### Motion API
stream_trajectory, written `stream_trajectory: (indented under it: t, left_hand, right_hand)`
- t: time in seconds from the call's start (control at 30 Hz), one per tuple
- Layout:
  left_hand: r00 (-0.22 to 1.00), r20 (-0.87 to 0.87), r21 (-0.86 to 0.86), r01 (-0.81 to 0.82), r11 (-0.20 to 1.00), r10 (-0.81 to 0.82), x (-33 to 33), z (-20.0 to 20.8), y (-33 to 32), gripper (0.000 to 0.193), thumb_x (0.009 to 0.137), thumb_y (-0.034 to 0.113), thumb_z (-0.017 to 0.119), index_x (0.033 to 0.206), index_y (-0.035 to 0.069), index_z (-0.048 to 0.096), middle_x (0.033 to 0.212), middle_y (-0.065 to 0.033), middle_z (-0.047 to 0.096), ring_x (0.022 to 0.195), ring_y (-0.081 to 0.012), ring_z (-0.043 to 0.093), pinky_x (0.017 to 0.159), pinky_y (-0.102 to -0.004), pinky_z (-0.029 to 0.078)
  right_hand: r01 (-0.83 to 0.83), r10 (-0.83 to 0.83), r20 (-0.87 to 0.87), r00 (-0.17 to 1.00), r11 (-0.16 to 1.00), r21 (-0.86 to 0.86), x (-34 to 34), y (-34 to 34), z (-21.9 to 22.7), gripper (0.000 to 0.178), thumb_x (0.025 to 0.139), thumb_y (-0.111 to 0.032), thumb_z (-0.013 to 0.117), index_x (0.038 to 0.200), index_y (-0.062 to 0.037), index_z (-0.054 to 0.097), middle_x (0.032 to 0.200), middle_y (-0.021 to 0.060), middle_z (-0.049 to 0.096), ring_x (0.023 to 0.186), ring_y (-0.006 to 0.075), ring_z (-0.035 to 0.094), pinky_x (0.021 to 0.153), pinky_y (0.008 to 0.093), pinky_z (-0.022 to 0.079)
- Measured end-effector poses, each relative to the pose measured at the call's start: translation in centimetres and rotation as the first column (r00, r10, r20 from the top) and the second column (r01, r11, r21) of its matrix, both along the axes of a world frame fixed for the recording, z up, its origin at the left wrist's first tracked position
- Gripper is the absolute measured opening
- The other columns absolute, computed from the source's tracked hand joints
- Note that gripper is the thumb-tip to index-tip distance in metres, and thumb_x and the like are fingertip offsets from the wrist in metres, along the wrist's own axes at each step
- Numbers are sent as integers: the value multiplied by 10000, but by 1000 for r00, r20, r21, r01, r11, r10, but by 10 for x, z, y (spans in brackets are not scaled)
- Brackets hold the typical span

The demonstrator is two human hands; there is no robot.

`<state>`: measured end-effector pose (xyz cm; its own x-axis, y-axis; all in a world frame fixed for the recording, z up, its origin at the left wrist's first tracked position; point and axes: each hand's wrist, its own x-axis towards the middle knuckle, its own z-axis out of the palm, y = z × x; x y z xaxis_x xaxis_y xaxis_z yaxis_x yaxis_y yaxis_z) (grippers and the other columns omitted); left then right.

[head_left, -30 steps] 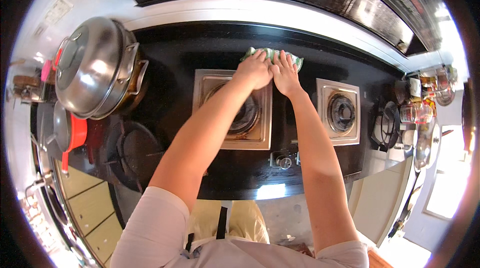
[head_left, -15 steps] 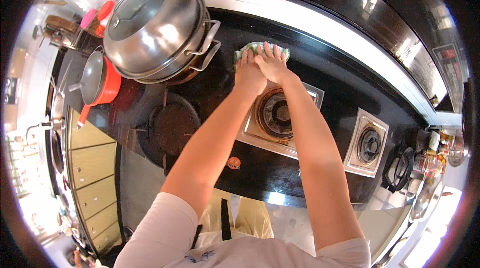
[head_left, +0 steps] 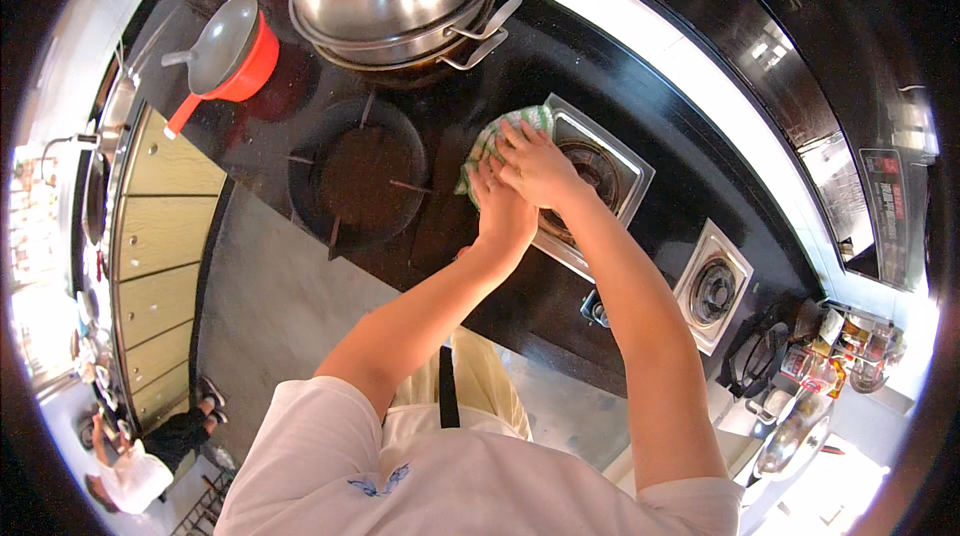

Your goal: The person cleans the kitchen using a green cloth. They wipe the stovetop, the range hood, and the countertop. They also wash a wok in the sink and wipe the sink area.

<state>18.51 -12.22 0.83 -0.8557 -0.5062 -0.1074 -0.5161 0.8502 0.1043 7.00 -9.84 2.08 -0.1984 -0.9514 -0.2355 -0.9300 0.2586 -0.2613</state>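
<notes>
black hob (head_left: 640,96): both hands (head_left: 520,186) press flat on green cloth (head_left: 492,141).

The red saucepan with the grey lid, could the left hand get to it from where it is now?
Probably yes. The left hand presses the green cloth; the red saucepan sits further left, with only a round black trivet lying low between them.

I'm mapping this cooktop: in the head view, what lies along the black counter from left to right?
Red saucepan with grey lid → round black pan support → green checked cloth under both hands → small square steel burner.
</notes>
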Motion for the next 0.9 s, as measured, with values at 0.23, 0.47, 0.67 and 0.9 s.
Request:
stream_trajectory:
  t: [0.23, 0.47, 0.67, 0.9]
  left_hand:
    - [999, 30, 76, 34, 997, -37, 96, -5, 21, 539, 880, 172, 533, 1360, -32, 399, 1396, -249, 371, 1304, -413, 341, 1054, -577, 273]
    - [942, -292, 46, 188, 981, -166, 193, 8, 19, 305, 718, 105, 590, 1016, 42, 597, 1120, -102, 526, 1063, -285, 519, 912, -410, 443]
    - [969, -180, 587, 243, 773, -167, 235, 10, 12, 353, 705, 58, 669, 1055, 64, 624, 1006, -96, 606, 885, -280, 596, 728, -377, 524]
    - [849, -514, 252, 283, 925, -120, 71, 87, -51, 468, 695, -42, 619, 1154, 16, 548, 1044, -143, 539, 938, -326, 525, 782, -391, 490]
  right_hand:
    - [-146, 146, 40, 989, 989, -6, 70, 20, 4, 504, 934, -294, 425, 1356, -21, 461, 1517, 132, 273, 1400, 356, 221, 1159, 450, 206]
    - [-297, 296, -17, 955, 954, -44, 154, 59, 1, 541, 845, -83, 546, 1366, 2, 431, 1512, 114, 273, 1409, 310, 216, 1166, 437, 209]
    - [-114, 152, 324, 934, 984, -134, 198, 114, 0, 310, 824, -100, 572, 1128, -69, 626, 1322, 76, 530, 1168, 266, 544, 934, 340, 496]
    - [30, -44, -10, 999, 809, -587, 44, 26, 71, 338, 773, 30, 578, 1089, -71, 637, 1277, 83, 573, 1102, 249, 608, 860, 347, 541]
